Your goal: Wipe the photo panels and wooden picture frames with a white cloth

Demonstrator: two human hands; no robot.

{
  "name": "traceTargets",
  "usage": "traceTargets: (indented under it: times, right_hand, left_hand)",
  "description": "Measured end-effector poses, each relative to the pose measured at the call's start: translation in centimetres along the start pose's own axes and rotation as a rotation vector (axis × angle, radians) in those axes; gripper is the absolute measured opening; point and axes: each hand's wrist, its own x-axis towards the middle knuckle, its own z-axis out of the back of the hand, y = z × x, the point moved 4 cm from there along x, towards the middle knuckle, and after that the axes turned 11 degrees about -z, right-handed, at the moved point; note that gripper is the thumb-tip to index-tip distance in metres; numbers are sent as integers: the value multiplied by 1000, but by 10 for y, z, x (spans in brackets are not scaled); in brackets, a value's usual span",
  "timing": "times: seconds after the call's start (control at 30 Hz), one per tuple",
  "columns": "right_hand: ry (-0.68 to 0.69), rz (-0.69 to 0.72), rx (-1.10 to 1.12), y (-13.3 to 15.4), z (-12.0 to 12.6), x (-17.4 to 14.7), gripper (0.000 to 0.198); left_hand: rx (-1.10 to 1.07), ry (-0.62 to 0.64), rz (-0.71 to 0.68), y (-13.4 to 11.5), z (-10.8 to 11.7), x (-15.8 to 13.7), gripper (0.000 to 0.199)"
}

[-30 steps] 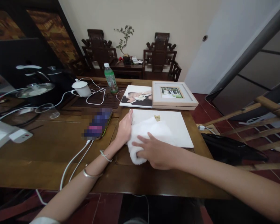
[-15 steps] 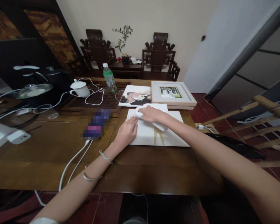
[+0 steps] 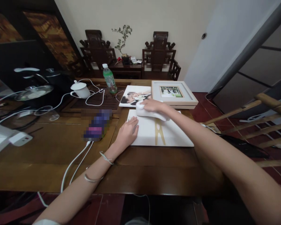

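Observation:
A white album-like board (image 3: 175, 134) with a gold letter-like mark lies flat on the wooden table (image 3: 135, 168). My left hand (image 3: 128, 131) rests on its left edge, fingers stretched out and holding nothing. Bunched under the fingers of my right hand (image 3: 152, 105) is a white cloth (image 3: 153, 115), which covers the upper part of the board. Just behind the cloth lies a photo panel (image 3: 137, 93) showing a dark-and-white picture. To its right, a pale wooden picture frame (image 3: 187, 97) with a small photo sits on top of another pale frame.
A green-labelled bottle (image 3: 109, 78) stands behind the photo panel. Left of it are a lidded white cup (image 3: 81, 90), a lidded pot (image 3: 35, 92), a clear plastic cup (image 3: 46, 112) and a power strip (image 3: 20, 137). A blurred-out phone (image 3: 96, 125) has cables attached. A wooden chair (image 3: 271, 106) is at right.
My right hand has slid the cloth slightly away from me toward the board's far edge, uncovering more of the gold mark. My left hand stays in place.

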Motion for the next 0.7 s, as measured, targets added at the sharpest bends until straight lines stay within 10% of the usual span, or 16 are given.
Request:
traceTargets:
  times: [0.3,0.7]
  right_hand:
    - [-73,-213,122,-111,1,-76,47]
    - [95,-99,181,-84,-45,-195,41]
  left_hand:
    - [-28,-15,-3,-1,2,0,29]
    - [-35,-3,-17,-1,0,0,27]
